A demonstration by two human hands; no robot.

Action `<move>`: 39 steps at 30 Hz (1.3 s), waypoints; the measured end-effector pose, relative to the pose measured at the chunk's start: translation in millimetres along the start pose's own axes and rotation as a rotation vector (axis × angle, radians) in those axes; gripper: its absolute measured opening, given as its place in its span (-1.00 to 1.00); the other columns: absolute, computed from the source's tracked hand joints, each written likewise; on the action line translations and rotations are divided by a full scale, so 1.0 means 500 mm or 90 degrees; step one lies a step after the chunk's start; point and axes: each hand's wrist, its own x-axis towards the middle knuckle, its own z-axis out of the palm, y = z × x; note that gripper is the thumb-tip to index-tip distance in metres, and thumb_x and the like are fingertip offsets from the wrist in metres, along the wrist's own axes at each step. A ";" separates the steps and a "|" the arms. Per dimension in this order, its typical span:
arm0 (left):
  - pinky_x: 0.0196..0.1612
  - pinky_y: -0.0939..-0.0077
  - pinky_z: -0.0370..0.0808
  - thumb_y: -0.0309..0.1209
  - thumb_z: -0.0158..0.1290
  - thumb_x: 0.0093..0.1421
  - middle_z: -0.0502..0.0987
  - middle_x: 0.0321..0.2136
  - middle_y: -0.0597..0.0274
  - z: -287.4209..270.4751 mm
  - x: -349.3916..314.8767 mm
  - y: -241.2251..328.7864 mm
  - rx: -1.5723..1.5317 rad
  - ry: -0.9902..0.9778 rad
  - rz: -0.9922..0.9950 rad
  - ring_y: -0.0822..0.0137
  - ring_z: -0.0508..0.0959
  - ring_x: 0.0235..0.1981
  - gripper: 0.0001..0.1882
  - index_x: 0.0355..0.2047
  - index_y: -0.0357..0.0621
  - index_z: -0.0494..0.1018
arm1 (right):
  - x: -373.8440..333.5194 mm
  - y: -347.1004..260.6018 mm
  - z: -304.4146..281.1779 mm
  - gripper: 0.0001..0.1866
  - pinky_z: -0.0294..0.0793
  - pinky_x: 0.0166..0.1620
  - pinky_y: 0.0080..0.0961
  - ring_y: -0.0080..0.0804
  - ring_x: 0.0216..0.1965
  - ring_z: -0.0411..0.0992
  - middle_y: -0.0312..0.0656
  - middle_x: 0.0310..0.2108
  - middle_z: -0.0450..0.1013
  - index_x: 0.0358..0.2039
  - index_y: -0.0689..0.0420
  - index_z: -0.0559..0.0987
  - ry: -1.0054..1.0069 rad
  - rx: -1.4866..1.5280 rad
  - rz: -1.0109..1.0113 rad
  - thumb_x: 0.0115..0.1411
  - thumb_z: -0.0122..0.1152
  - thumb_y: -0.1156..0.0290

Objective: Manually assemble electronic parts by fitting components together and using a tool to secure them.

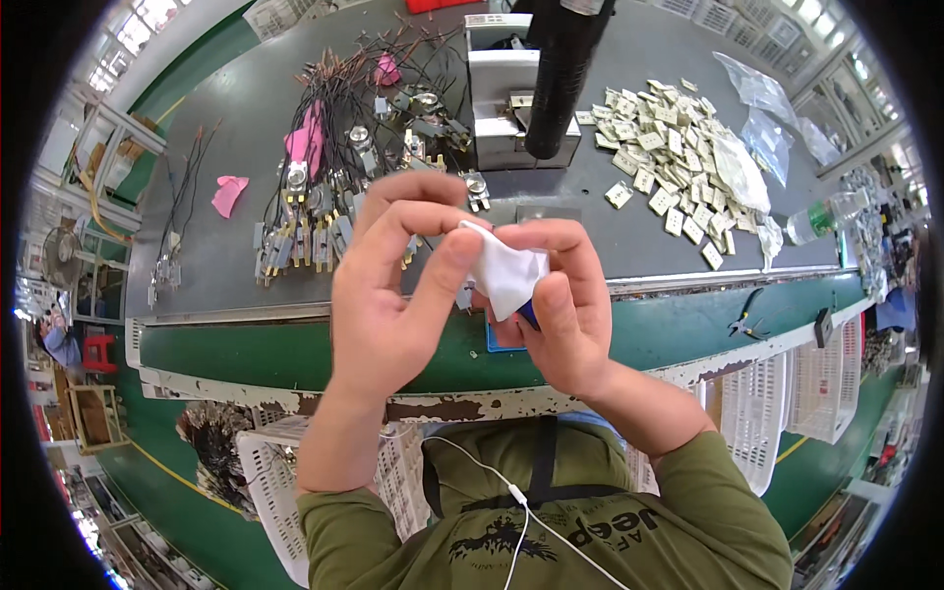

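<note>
Both of my hands are raised over the near edge of the work table [236,265], with a crumpled white piece of soft cloth or tissue [506,273] between them. My left hand [385,310] pinches its upper left corner between thumb and forefinger. On the other side, the thumb and bent fingers of my right hand [573,329] close on the same piece. Something dark blue [529,313] shows beneath the white piece at my right fingers; its kind I cannot make out. Behind my hands stands a bench machine [501,108] with a black cylinder [565,84].
Wired metal parts [320,231] lie heaped on the left, with pink scraps [229,195] among and beside them. A pile of cream-coloured blocks [669,157] covers the right. Pliers [749,317] rest on the green ledge, near a plastic bottle [828,216]. White baskets [752,413] stand below.
</note>
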 end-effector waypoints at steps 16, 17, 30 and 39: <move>-0.24 0.40 0.42 -0.44 0.20 -0.07 0.43 -0.14 0.17 0.036 -0.087 0.032 0.266 -0.053 0.125 0.16 0.48 -0.27 -0.65 -0.22 -0.16 0.48 | 0.006 -0.022 -0.010 -0.80 0.08 -0.61 -0.84 -0.82 -0.64 0.15 -0.39 -0.54 0.35 -0.19 0.13 0.36 0.141 0.044 0.173 0.24 0.04 0.33; -0.23 0.47 0.43 -0.49 0.18 0.00 0.44 -0.18 0.15 0.023 -0.088 0.024 0.168 -0.053 0.114 0.26 0.49 -0.29 -0.67 -0.19 -0.20 0.42 | 0.006 -0.029 -0.013 -0.83 0.03 -0.64 -0.83 -0.82 -0.69 0.11 -0.39 -0.57 0.35 -0.21 0.11 0.36 0.120 0.057 0.198 0.23 0.05 0.35; -0.29 0.74 0.40 -0.42 0.02 0.21 0.44 -0.31 0.29 0.037 -0.103 -0.037 -0.382 0.020 -0.292 0.59 0.44 -0.33 -0.81 -0.21 -0.25 0.37 | -0.024 -0.041 -0.020 -0.79 0.08 -0.66 -0.81 -0.75 -0.72 0.20 -0.30 -0.60 0.40 -0.22 0.15 0.40 0.007 -0.144 0.268 0.16 0.14 0.39; -0.16 0.28 0.38 -0.28 0.22 -0.06 0.46 -0.33 0.16 -0.054 -0.038 -0.060 0.649 -0.073 -0.011 0.12 0.43 -0.24 -0.55 -0.15 -0.10 0.38 | -0.055 -0.022 -0.092 -0.89 0.01 -0.71 -0.80 -0.78 -0.77 0.10 -0.32 -0.67 0.36 -0.30 0.18 0.45 0.144 -0.233 0.197 0.16 0.09 0.45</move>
